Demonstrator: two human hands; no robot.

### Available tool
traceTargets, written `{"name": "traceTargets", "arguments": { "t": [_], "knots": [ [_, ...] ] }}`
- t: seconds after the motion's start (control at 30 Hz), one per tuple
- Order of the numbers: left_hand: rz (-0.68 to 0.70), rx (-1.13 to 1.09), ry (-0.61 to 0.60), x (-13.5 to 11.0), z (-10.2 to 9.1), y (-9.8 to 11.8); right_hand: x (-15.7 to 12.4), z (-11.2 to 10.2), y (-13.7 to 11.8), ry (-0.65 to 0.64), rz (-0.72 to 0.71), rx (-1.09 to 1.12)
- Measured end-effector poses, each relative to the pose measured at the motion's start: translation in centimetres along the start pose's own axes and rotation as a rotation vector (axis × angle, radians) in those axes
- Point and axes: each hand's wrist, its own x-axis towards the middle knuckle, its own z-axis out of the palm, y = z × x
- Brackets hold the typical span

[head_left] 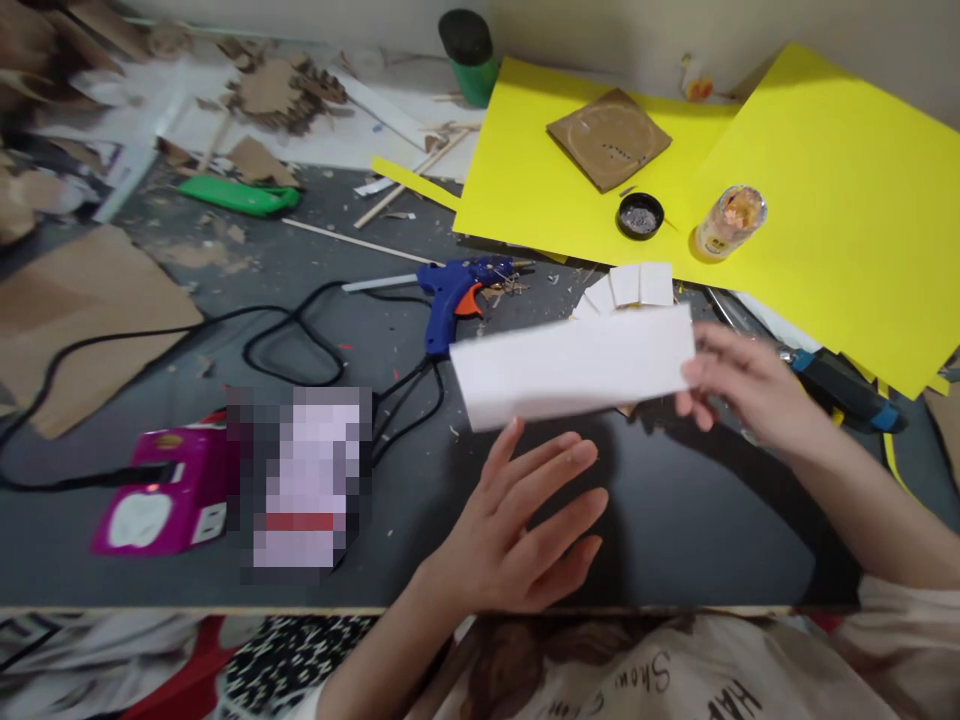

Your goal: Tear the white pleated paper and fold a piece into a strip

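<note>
Right hand [739, 385] has the strip [574, 365] pinched at its right end, thumb on the near face, other fingers mostly behind it. Strip runs out leftward from that pinch, looks to be held up off the table [675, 530]. Left hand [517, 530] is below and left of the pinch, fingers spread, holding nothing; topmost fingertip is right by the strip's lower edge, can't tell if it touches.

Handling, my read: paper or thin card, very light. Stays fairly flat from a one-end pinch, so some stiffness, but should bend or crease if squeezed mid-span. Smooth face, may slip or swivel under a loose pinch. Best hold: light pinch at each short end, or flat fingers along the long edges.

Around the pinch: white pieces [641, 285] just beyond and left, glue gun [450, 295] further left past the free end, blue-black tool [847, 390] to the right behind the wrist.
</note>
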Motion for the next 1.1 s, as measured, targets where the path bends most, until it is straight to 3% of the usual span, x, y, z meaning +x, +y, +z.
{"name": "traceTargets", "arguments": {
  "t": [0.1, 0.2, 0.3, 0.37, 0.47, 0.53, 0.63, 0.73, 0.83, 0.97, 1.1],
  "knots": [
    [-0.026, -0.044, 0.017, 0.1, 0.0, 0.1, 3.2, -1.9, -3.5, 0.211, -0.164, -0.043],
    [0.000, -0.062, -0.035, 0.5, 0.7, 0.6, 6.3, -3.3, -6.0, 0.261, -0.132, -0.094],
    [0.032, -0.095, -0.052, 0.9, 1.5, 0.9, 7.3, -4.3, -6.8, 0.330, -0.056, -0.158],
    [0.030, -0.113, -0.058, 0.9, 1.7, 0.9, 6.2, -4.8, -6.2, 0.469, -0.133, -0.259],
    [0.012, -0.136, -0.078, 0.7, 1.9, 0.5, 2.7, -6.1, -4.1, 0.484, -0.240, -0.565],
    [0.014, -0.160, -0.092, 0.7, 2.1, 0.2, 0.4, -7.3, -2.2, 0.593, -0.159, -0.853],
    [0.019, -0.202, -0.112, 0.7, 2.5, 0.0, -1.8, -9.3, 0.3, 0.609, 0.106, -1.254],
    [0.003, -0.220, -0.123, 0.7, 2.8, -0.1, -2.7, -10.1, 1.9, 0.646, 0.241, -1.371],
    [-0.008, -0.221, -0.127, 0.7, 2.9, -0.2, -2.9, -9.6, 2.7, 0.683, 0.278, -1.454],
    [-0.013, -0.229, -0.140, 0.6, 3.1, -0.4, -3.0, -9.5, 3.6, 0.691, 0.110, -1.468],
    [0.004, -0.221, -0.139, 0.5, 3.2, -0.5, -2.3, -11.0, 4.4, 0.717, -0.013, -1.499]
  ]
}}
